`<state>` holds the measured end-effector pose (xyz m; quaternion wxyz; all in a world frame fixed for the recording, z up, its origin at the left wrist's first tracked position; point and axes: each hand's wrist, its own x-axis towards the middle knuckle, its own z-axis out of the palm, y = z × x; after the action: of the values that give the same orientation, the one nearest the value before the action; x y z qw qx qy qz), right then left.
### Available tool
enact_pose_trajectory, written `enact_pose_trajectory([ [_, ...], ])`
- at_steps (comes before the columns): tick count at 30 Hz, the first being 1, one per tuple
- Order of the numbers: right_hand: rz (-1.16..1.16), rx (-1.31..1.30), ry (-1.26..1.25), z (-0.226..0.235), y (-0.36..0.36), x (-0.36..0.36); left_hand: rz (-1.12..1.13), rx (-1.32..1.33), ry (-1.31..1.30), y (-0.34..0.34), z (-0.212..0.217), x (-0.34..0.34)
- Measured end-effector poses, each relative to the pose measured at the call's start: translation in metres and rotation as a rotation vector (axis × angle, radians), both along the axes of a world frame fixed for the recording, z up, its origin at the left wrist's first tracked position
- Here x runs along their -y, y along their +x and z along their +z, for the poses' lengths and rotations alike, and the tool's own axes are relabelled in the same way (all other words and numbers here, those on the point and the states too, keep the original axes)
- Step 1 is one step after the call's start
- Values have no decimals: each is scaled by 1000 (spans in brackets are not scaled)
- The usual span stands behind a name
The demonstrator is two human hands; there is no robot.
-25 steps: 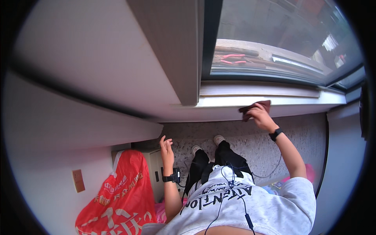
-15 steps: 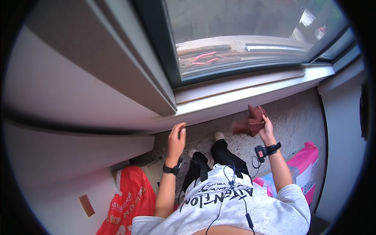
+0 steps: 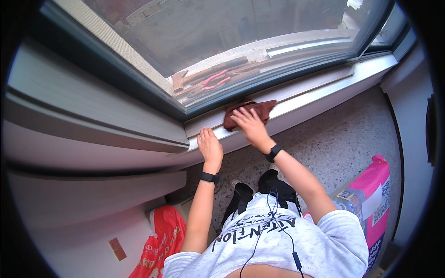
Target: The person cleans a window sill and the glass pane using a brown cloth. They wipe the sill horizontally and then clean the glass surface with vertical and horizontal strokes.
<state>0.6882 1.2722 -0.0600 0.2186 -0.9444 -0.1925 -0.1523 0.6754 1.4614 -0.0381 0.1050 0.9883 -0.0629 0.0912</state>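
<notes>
A crumpled dark brown cloth (image 3: 267, 110) lies on the window sill (image 3: 306, 95), close against the window frame. My right hand (image 3: 250, 124) rests on top of it, with fingers spread and pressed flat. Just to the left, my left hand (image 3: 211, 146) touches the sill's front edge with its fingertips. Its fingers are stretched out and nothing shows in them. Each wrist wears a black band. A long pale board (image 3: 320, 81) runs along the sill beneath the glass.
Behind the glass lie red-handled pliers (image 3: 215, 79) and a hammer (image 3: 208, 72). A red plastic bag (image 3: 162, 241) stands at the lower left, near a small reddish-brown block (image 3: 117, 249). To the right is a pink package (image 3: 378, 185) on the speckled floor (image 3: 333, 134).
My right hand has carried the cloth leftward and up from above the floor onto the sill. My left hand has moved up to the sill edge. The view has shifted toward the window.
</notes>
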Motion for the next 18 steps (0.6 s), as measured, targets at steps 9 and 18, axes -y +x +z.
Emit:
enact_pose_trajectory([
  [9,-236,-625,1784,44,-28,236,88,-112,-6,4,10,13],
  [18,37,-788,2060,107,-102,255,-284,-1244,-1452,-22,9,231],
])
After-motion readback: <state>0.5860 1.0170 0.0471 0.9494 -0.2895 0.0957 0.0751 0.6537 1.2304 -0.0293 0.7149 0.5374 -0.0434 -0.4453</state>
